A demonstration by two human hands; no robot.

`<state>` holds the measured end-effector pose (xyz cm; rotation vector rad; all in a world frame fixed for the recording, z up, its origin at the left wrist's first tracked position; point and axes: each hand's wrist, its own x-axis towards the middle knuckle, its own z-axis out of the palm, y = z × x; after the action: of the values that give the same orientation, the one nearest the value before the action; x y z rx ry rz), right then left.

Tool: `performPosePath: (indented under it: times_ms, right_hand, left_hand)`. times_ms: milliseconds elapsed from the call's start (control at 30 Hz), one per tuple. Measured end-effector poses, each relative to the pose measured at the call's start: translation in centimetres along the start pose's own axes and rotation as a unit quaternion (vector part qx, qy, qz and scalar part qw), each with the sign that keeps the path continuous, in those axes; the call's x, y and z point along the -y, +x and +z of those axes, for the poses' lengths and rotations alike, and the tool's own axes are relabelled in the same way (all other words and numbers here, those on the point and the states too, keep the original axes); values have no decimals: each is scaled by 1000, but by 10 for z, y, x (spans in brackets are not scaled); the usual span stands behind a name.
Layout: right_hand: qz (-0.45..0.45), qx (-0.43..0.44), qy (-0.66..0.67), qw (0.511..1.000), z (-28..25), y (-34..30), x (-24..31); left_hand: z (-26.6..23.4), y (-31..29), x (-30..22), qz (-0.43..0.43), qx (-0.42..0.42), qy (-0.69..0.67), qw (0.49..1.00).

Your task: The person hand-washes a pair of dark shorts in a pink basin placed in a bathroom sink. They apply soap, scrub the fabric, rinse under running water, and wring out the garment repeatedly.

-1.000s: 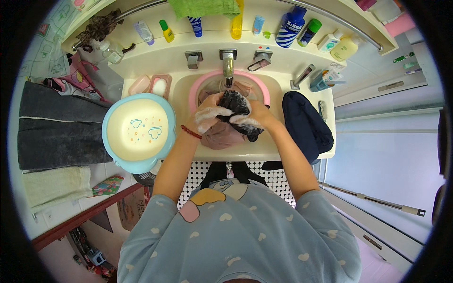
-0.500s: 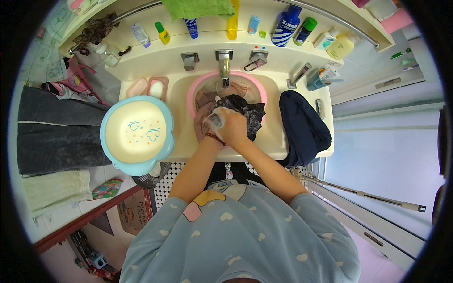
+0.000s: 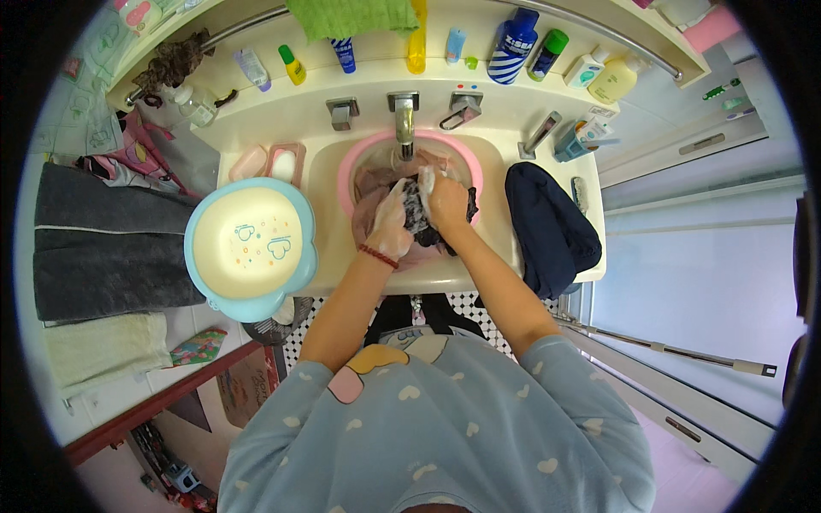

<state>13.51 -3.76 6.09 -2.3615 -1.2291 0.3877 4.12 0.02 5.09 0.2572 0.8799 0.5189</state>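
Note:
A soapy black cloth (image 3: 416,208) is stretched between my two hands over a pink-rimmed basin (image 3: 345,175) in the sink. My left hand (image 3: 391,224), foam on it and a red beaded bracelet at the wrist, grips the cloth's left side. Suds also cover the fingers of my right hand (image 3: 445,203), closed on the cloth's right side. Dusty-pink wet fabric (image 3: 374,177) lies in the basin behind and left of my hands. The faucet (image 3: 404,128) stands just beyond the basin; no stream from it can be made out.
Left of the sink sits a light-blue basin (image 3: 198,256), with a pink soap dish (image 3: 285,161) behind it. Folded navy fabric (image 3: 547,227) lies on the right counter. Bottles and tubes, including a blue-striped bottle (image 3: 513,51), line the back ledge under a metal rail (image 3: 599,36).
My hands have moved apart from an overlapping position, the right one shifting right and the left one lower left. Foamy black cloth now shows between them.

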Motion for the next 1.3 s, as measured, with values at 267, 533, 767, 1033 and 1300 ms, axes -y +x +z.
performPosePath:
  times_ms: [267, 533, 767, 1033, 1300]
  right_hand:
    - [-319, -143, -144, 926, 9, -49, 20]
    - [-289, -17, 83, 953, -2, -46, -17]
    - [-229, 84, 129, 961, -11, 16, -69]
    - [-85, 307, 400, 859, -63, -2, -50]
    - [-129, 44, 317, 938, -33, -13, -8]
  left_hand:
    - [-17, -13, -38, 106, 132, -74, 983]
    - [-21, -38, -75, 70, 231, -14, 970]
    - [-49, -30, -87, 183, 114, 397, 892]
    - [-60, -11, -57, 334, 73, 127, 931]
    - [-38, -9, -35, 191, 63, 17, 980]
